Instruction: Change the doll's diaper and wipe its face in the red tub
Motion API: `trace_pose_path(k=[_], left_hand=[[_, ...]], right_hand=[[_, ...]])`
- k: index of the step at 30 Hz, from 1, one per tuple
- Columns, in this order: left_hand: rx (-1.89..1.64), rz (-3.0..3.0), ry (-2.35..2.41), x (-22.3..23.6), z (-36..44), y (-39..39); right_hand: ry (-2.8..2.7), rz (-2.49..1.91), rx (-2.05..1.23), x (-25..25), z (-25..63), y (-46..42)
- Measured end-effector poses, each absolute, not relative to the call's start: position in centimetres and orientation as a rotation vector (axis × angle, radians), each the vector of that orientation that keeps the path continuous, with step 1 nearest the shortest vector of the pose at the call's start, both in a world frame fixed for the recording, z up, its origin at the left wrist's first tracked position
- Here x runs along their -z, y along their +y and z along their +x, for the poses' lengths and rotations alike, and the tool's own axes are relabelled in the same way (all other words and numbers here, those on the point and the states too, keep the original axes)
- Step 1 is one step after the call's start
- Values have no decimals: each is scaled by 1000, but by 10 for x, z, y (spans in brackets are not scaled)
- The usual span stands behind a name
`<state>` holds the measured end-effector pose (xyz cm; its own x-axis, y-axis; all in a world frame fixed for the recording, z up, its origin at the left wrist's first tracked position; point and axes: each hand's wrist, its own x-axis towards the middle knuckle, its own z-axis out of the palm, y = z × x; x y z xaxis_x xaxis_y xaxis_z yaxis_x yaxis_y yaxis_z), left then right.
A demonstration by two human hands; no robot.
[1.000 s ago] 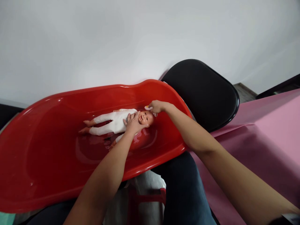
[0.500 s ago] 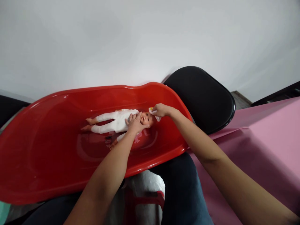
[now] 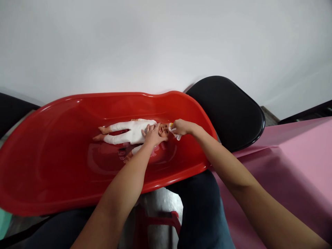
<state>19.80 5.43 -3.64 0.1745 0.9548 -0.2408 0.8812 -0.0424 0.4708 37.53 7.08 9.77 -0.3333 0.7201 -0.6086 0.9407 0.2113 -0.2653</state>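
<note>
One glossy red plastic baby bathtub [image 3: 103, 93] holds one doll [image 3: 131, 135] in a white suit, lying face up in the tub. The wide-spread left grip [image 3: 154, 136] steadies its chest; the narrow right grip [image 3: 182, 127] pinches one small white cloth [image 3: 176, 137] at its head, best worked gently

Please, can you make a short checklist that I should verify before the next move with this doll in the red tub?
1. Left hand resting on the doll's upper body: ok.
2. Right hand gripping the white cloth: ok.
3. Doll lying face up inside the red plastic tub: ok.
4. Cloth touching the doll's head: cannot tell.
5. Water in the tub: cannot tell.
</note>
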Motion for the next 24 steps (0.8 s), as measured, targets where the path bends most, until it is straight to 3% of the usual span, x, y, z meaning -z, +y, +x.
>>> trace_pose_path(k=[7, 11, 18, 24], left_hand=[[-203, 1933, 1724, 37, 198, 55], [-208, 1940, 1733, 41, 198, 56], [-200, 1943, 1739, 39, 199, 55], [-194, 1942, 1738, 37, 199, 54]], right_hand=[[1839, 1514, 1207, -77, 377, 68], [1816, 1496, 1103, -80, 397, 76], [1986, 2428, 789, -91, 436, 93], [2165, 1927, 955, -71, 395, 85]])
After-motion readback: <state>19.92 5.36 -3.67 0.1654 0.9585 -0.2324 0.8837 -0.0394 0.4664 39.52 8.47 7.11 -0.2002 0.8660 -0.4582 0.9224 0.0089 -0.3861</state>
